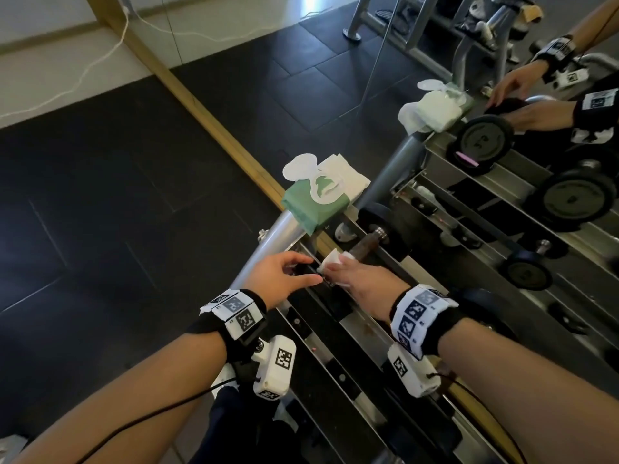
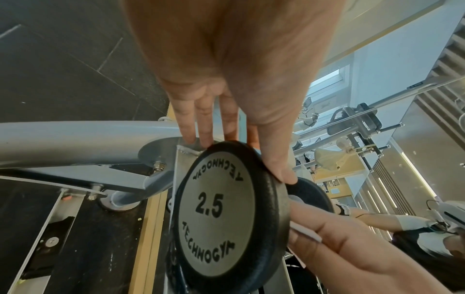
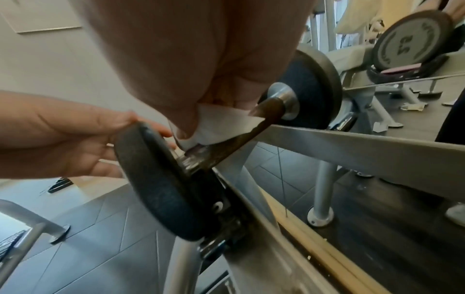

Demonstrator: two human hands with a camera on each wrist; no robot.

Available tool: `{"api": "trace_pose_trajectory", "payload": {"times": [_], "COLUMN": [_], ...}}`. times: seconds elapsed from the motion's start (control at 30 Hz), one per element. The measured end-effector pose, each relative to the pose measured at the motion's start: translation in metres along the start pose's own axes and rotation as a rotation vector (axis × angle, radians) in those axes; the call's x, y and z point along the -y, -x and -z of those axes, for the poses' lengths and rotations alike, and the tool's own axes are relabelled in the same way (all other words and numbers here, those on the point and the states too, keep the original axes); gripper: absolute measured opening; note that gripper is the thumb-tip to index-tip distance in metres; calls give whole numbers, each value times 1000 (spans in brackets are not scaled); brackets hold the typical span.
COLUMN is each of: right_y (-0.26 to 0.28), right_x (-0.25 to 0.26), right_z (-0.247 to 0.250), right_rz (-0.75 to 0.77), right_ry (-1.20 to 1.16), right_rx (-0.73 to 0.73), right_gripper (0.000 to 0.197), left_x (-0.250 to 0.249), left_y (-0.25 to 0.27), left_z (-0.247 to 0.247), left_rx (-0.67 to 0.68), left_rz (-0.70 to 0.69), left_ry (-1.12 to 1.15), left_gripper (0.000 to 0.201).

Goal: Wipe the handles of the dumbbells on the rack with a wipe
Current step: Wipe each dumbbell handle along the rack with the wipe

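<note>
A small dumbbell lies across the rails of the grey rack (image 1: 335, 329); its near plate (image 2: 219, 206) is marked 2.5. My left hand (image 1: 313, 269) holds this plate (image 3: 156, 179) by the rim, thumb on the near side and fingers behind. My right hand (image 1: 336, 266) grips a white wipe (image 1: 331, 259) wrapped round the brown, rusty handle (image 1: 363, 252), close to the near plate. In the right wrist view the wipe (image 3: 221, 123) covers the near half of the handle (image 3: 266, 111). The stretch toward the far plate (image 3: 312, 91) is bare.
A green pack of wipes (image 1: 315, 202) with its lid open sits on the rack's end tube, just beyond the dumbbell. A wood-framed mirror (image 1: 435, 78) behind the rack reflects the rack, other dumbbells and my hands. Black rubber floor (image 1: 100, 229) lies to the left.
</note>
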State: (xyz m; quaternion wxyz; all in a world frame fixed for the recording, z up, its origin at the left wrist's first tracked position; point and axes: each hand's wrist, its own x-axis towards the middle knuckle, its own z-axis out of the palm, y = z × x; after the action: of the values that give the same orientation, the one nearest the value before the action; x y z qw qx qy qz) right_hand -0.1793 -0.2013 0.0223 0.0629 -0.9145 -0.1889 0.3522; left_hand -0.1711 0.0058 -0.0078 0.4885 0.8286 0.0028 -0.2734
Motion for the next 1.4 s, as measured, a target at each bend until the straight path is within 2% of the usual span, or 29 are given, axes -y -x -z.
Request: {"api": "trace_pose_trajectory", "payload": {"times": [0.03, 0.1, 0.17, 0.23, 0.33, 0.47, 0.53, 0.6, 0.7, 0.87, 0.97, 1.0, 1.07, 1.13, 1.23, 1.3, 1.4], "right_y": [1, 4, 6, 6, 8, 10, 7, 4, -1, 9, 12, 11, 5, 1, -4, 0, 10], "right_x": [-2, -18, -34, -37, -14, 0, -14, -32, -44, -9, -8, -15, -31, -48, -43, -26, 0], "right_z": [1, 8, 17, 21, 9, -13, -2, 11, 17, -11, -16, -12, -1, 7, 3, -14, -25], "right_rz": [34, 39, -62, -139, -109, 47, 42, -55, -190, -72, 30, 36, -16, -116, -152, -105, 70], "right_ry": [-17, -72, -99, -92, -109, -41, -104, -138, -120, -199, -119, -136, -173, -169, -152, -117, 0], "right_rx": [2, -117, -233, -268, -218, -67, -159, -288, -302, -235, -121, -135, -252, -323, -351, -344, -204], "right_gripper": [71, 62, 59, 64, 73, 81, 65, 57, 68, 76, 81, 74, 59, 57, 60, 61, 77], "left_x": [1, 2, 4, 3, 4, 5, 5, 5, 8, 7, 2, 0, -5, -8, -11, -11, -8], "left_y": [0, 0, -1, -1, -2, -2, -3, -3, -4, -4, -7, -8, -10, -11, -12, -13, -14], "left_z": [0, 0, 1, 2, 2, 1, 0, 1, 1, 2, 4, 6, 9, 12, 14, 14, 12], "left_rx": [2, 6, 14, 18, 14, -6, -5, 4, 0, 4, 27, 39, 62, 80, 87, 85, 87], "left_rz": [-5, -8, -3, 3, -1, -27, -34, -23, -8, -12, 4, 12, 26, 26, 16, 12, 1], "left_ry": [-2, -3, -4, -2, -1, -11, -21, -18, -8, -6, -41, -52, -64, -92, -116, -111, -108], "left_gripper": [44, 43, 43, 42, 41, 41, 41, 41, 42, 41, 40, 39, 38, 38, 41, 41, 39]}}
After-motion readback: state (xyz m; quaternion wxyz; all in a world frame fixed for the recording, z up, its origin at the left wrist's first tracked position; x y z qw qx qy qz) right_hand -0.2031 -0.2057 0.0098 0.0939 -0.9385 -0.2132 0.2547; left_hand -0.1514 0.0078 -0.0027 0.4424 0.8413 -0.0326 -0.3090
